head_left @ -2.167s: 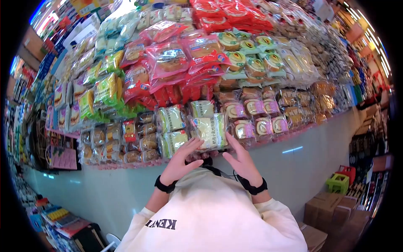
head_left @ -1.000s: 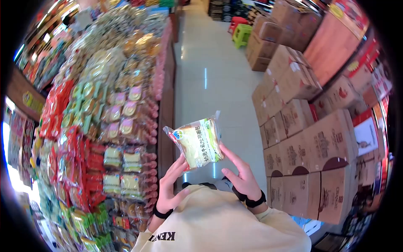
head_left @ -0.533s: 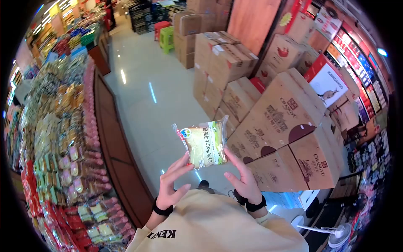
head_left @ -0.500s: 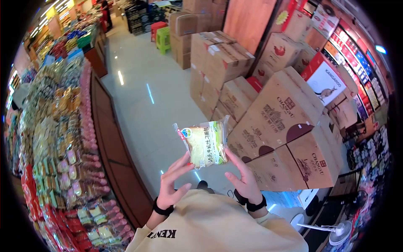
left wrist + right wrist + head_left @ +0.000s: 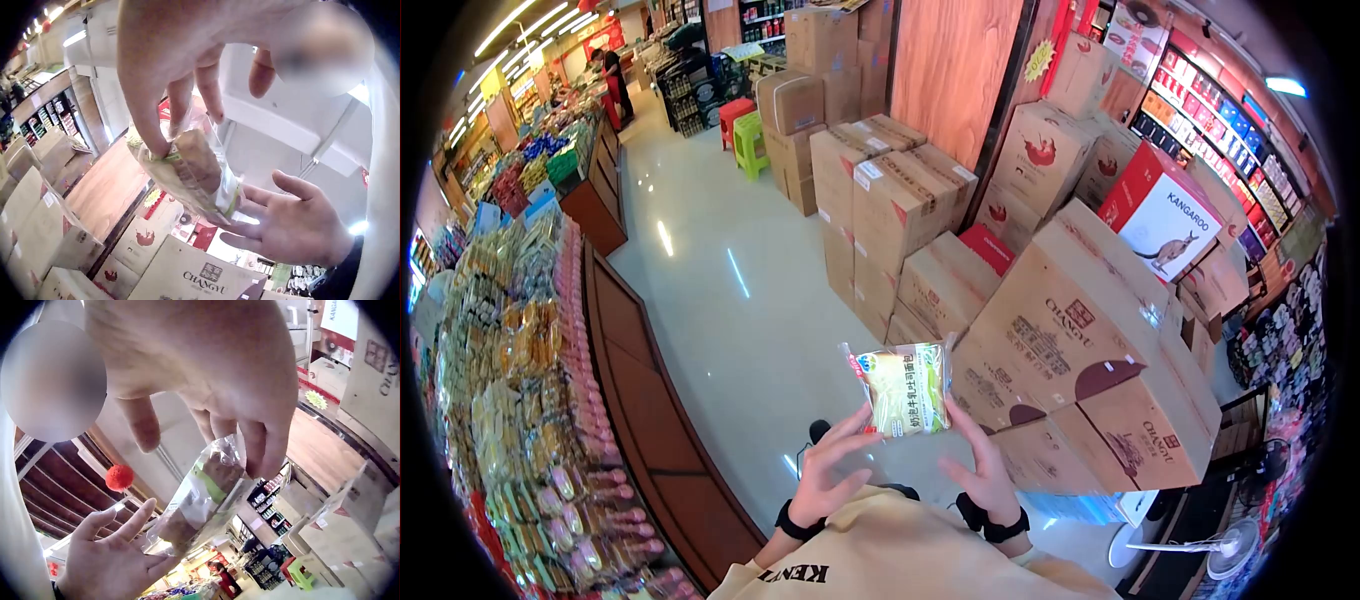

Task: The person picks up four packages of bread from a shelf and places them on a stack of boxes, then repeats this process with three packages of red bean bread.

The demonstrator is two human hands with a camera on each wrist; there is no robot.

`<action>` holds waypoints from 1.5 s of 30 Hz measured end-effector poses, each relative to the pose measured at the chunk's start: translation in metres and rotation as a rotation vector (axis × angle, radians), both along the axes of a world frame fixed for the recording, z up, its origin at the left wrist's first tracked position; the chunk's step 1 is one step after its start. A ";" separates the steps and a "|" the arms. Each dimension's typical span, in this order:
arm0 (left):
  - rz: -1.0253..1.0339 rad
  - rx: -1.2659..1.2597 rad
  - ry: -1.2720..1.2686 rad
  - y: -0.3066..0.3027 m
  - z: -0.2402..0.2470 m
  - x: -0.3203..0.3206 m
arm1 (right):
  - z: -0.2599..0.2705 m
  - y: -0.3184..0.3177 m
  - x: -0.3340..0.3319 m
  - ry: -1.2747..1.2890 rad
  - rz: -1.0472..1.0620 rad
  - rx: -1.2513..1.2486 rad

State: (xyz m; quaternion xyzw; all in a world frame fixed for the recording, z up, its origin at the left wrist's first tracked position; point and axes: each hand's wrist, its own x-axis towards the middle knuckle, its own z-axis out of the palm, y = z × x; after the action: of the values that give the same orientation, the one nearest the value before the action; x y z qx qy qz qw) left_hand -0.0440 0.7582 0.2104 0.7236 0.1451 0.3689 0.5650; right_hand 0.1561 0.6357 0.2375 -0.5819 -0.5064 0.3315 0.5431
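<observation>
In front of the body, a clear-wrapped packet of toast bread (image 5: 903, 390) with a cream and green label is carried between both hands. The left hand (image 5: 832, 472) supports its left side with extended fingertips, thumb held away from the wrapper. On the opposite side, fingers of the right hand (image 5: 985, 468) press against the packet, and that thumb also stands apart. Seen from the left wrist, the bread packet (image 5: 194, 172) is tilted, its brown crust showing through the film. The right wrist view shows the fingertips right at the crinkled end of the bread packet (image 5: 203, 494).
A counter (image 5: 650, 400) heaped with wrapped snacks (image 5: 530, 350) runs along the left. Stacked cardboard cartons (image 5: 1050, 340) fill the right side, with a white fan (image 5: 1230, 545) below them. Tiled floor (image 5: 700, 280) lies between. Green (image 5: 750, 145) and red stools and a person (image 5: 612, 85) are farther off.
Both hands have lifted the bread packet off the snack display. The view has turned right, from the display to the aisle and cartons; the packet now sits lower in the head view.
</observation>
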 end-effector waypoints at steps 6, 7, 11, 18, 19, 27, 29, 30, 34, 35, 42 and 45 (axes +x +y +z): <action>0.000 0.033 -0.012 0.100 0.019 0.013 | 0.008 0.095 0.008 0.130 0.041 0.061; 0.009 0.065 -0.024 0.119 0.025 0.015 | 0.013 0.113 0.009 0.115 0.047 0.078; -0.010 0.121 -0.038 0.191 0.037 0.014 | 0.014 0.177 0.016 0.056 0.086 0.080; -0.005 0.072 0.072 0.275 0.029 0.017 | 0.006 0.260 0.015 0.074 0.054 0.044; 0.010 0.068 0.084 0.285 0.025 0.019 | 0.002 0.271 0.018 0.088 0.070 0.033; 0.072 -0.026 0.084 0.391 0.007 0.069 | -0.014 0.397 0.081 0.118 0.160 0.010; 0.079 0.060 0.097 0.422 0.013 0.090 | -0.012 0.427 0.103 0.056 0.160 0.035; 0.078 0.054 0.103 0.436 0.017 0.102 | -0.010 0.442 0.114 0.062 0.159 0.030; 0.160 0.152 0.160 0.489 0.040 0.147 | 0.007 0.498 0.159 -0.063 0.176 0.069; 0.184 0.172 0.178 0.501 0.043 0.158 | 0.009 0.511 0.171 -0.076 0.193 0.079; 0.169 0.162 0.254 0.571 0.040 0.218 | 0.004 0.565 0.225 -0.110 0.193 -0.024; 0.104 0.223 0.327 0.600 0.027 0.239 | -0.005 0.576 0.233 -0.025 0.127 -0.060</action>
State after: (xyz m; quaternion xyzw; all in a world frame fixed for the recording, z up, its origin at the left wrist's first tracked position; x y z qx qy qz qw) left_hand 0.1950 1.3583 0.2376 0.8234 0.2304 0.2890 0.4306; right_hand 0.3893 1.2116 0.2329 -0.5687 -0.5390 0.3730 0.4969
